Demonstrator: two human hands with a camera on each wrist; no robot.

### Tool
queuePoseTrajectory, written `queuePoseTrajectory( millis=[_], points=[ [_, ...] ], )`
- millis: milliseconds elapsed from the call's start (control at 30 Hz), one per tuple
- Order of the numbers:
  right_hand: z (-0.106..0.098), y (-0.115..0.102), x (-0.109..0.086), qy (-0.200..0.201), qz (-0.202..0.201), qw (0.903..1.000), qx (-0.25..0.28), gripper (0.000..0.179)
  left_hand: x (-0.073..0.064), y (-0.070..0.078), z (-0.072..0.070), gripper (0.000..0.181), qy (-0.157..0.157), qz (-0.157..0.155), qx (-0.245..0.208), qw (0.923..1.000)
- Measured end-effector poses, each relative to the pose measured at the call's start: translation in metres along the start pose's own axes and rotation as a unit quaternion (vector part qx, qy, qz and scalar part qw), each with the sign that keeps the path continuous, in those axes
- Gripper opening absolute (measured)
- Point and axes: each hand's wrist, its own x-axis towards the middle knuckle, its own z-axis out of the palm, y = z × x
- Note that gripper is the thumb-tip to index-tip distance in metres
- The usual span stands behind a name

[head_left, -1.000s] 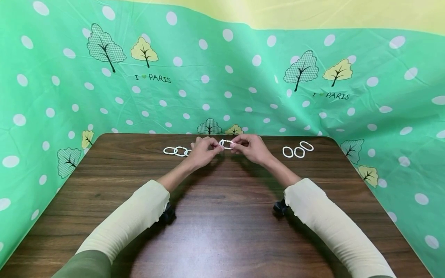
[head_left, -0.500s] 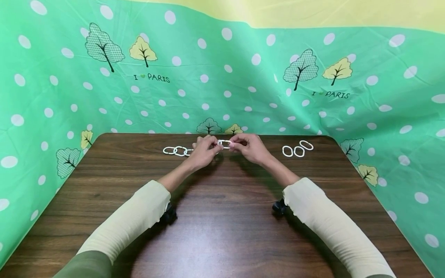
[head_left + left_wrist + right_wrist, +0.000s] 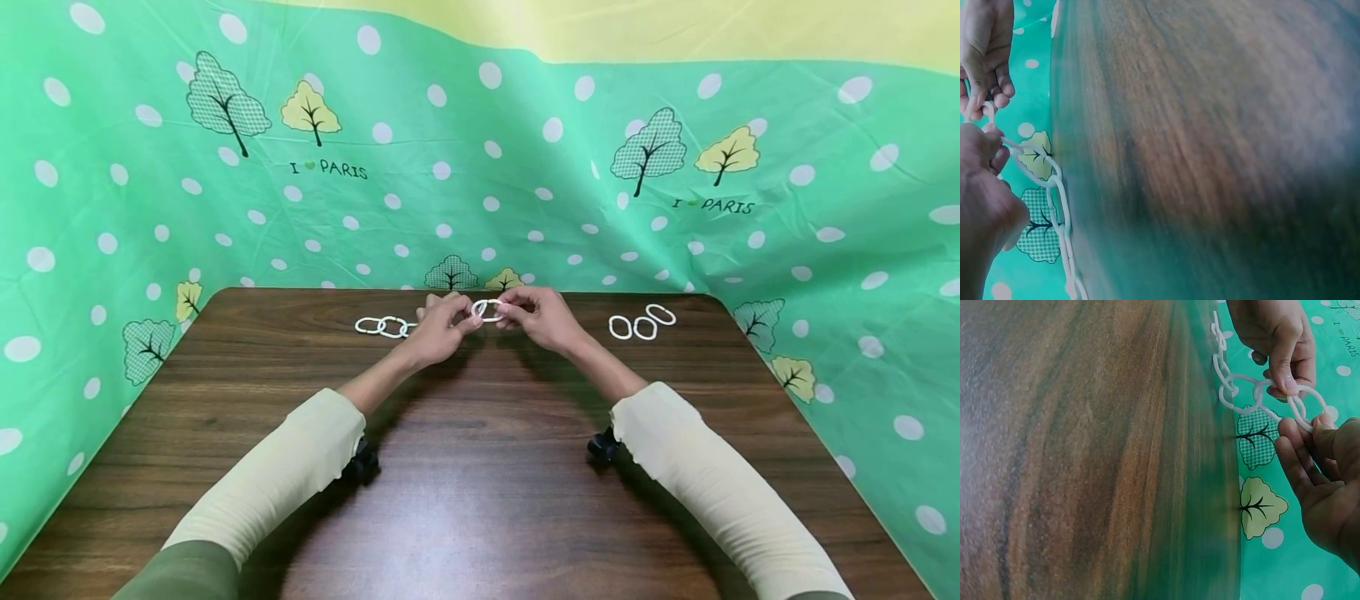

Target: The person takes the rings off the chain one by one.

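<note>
My left hand (image 3: 438, 329) pinches the end link of a white plastic link chain (image 3: 382, 327) between thumb and fingers. The rest of the chain trails left from that hand onto the table. In my right hand (image 3: 543, 319), thumb and fingertips pinch another oval link (image 3: 1310, 392). Both held links overlap between the hands, just above the table's far edge. The right wrist view shows the right link crossing the left hand's link near the left fingertips; whether it is hooked through cannot be told. Fingers hide parts of both links.
Three loose white links (image 3: 611, 327) lie apart to the right on the dark wooden table (image 3: 480, 467). Behind the far edge hangs a green dotted cloth (image 3: 480, 150) printed with trees. Dark devices (image 3: 602, 448) sit beneath both wrists.
The held links dipped slightly, then rose again, and they now overlap more than before. The chain on the table has shifted a little to the right. The loose links stay put.
</note>
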Motion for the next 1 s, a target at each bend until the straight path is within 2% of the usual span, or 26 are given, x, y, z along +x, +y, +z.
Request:
queuePoseTrajectory(
  millis=[133, 733, 1000],
  points=[
    [-0.001, 0.000, 0.001, -0.001, 0.010, 0.9999, 0.003, 0.022, -0.001, 0.001, -0.001, 0.017, 0.006, 0.009, 0.006, 0.9999],
    [-0.010, 0.004, -0.002, 0.012, 0.033, 0.9993, -0.010, 0.027, 0.001, -0.005, -0.001, 0.016, 0.025, -0.002, -0.005, 0.9997],
    [-0.022, 0.011, -0.012, 0.016, 0.053, 0.9971, -0.053, 0.030, 0.000, -0.004, -0.002, 0.015, 0.033, -0.019, -0.013, 0.9992]
  ],
)
